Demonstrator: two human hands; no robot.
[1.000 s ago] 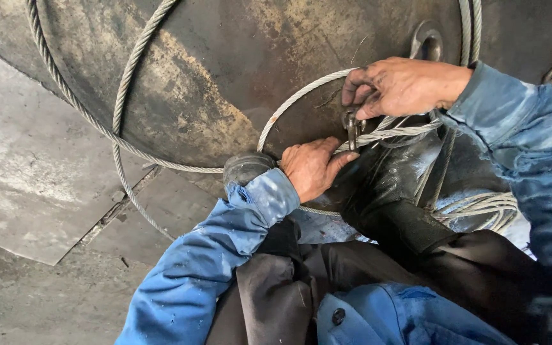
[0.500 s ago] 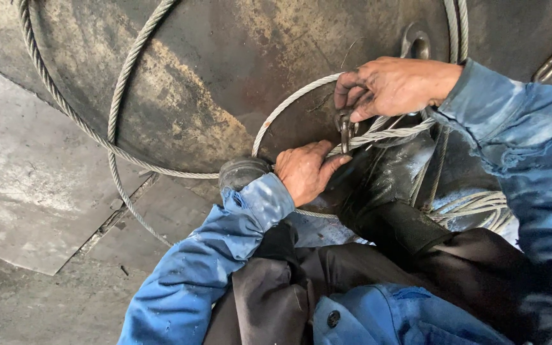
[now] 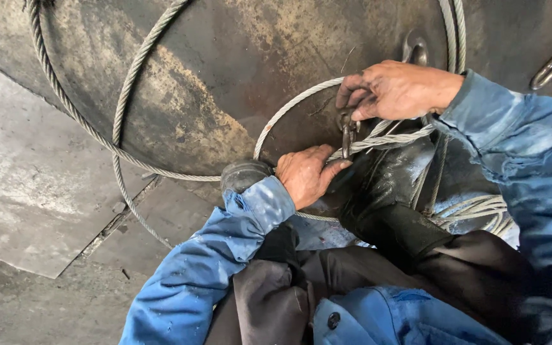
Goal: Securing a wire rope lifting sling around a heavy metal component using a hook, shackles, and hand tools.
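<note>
Head view: right hand (image 3: 398, 89) fingers pinching small clamp (image 3: 347, 132) on stiff, springy wire rope (image 3: 289, 110); left hand (image 3: 306, 174) fingers gripping the rope beside it.

A single head-worn camera looks steeply down from close above the person's lap, facing forward onto the rusty steel floor plate (image 3: 180, 96). Both hands fill the upper middle of the view, with blue sleeves rising from the lower edge.
</note>
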